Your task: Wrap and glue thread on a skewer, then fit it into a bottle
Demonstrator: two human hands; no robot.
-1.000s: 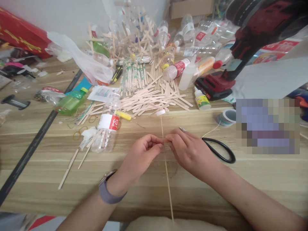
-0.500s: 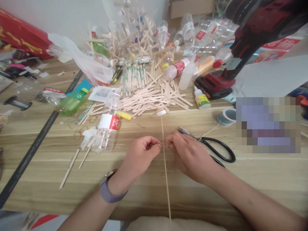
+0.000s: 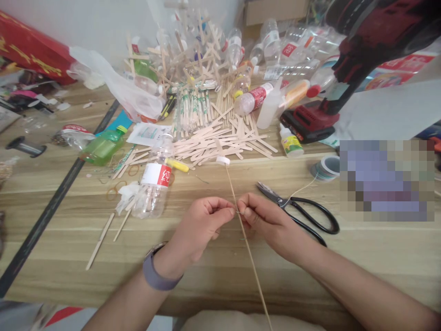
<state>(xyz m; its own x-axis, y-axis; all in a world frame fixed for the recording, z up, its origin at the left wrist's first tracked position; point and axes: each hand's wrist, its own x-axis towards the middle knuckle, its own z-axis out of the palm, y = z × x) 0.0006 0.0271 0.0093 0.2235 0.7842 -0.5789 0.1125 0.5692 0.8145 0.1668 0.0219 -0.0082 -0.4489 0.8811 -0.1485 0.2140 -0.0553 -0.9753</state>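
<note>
A long thin wooden stick [image 3: 253,262] runs from a white bottle cap [image 3: 223,160] down to the bottom edge. My left hand [image 3: 208,223] pinches a thin thread at the stick's left side. On the other side, my right hand [image 3: 263,220] has its fingertips pinched on the thread, close against the stick. A thread [image 3: 301,187] leads from the spool [image 3: 325,168] toward my right hand, passing over the black-handled scissors [image 3: 310,214]. How the thread lies around the stick is too small to tell.
A clear bottle [image 3: 151,193] lies left of my hands, near two loose sticks [image 3: 100,241]. Flat wooden sticks [image 3: 210,142] are heaped behind. A glue bottle [image 3: 291,142] and a red power drill [image 3: 315,119] stand at the back right.
The stick's lower end has swung right and its cap slightly left. My right hand has come in against the stick, nearer my left hand, and the scissors are less covered.
</note>
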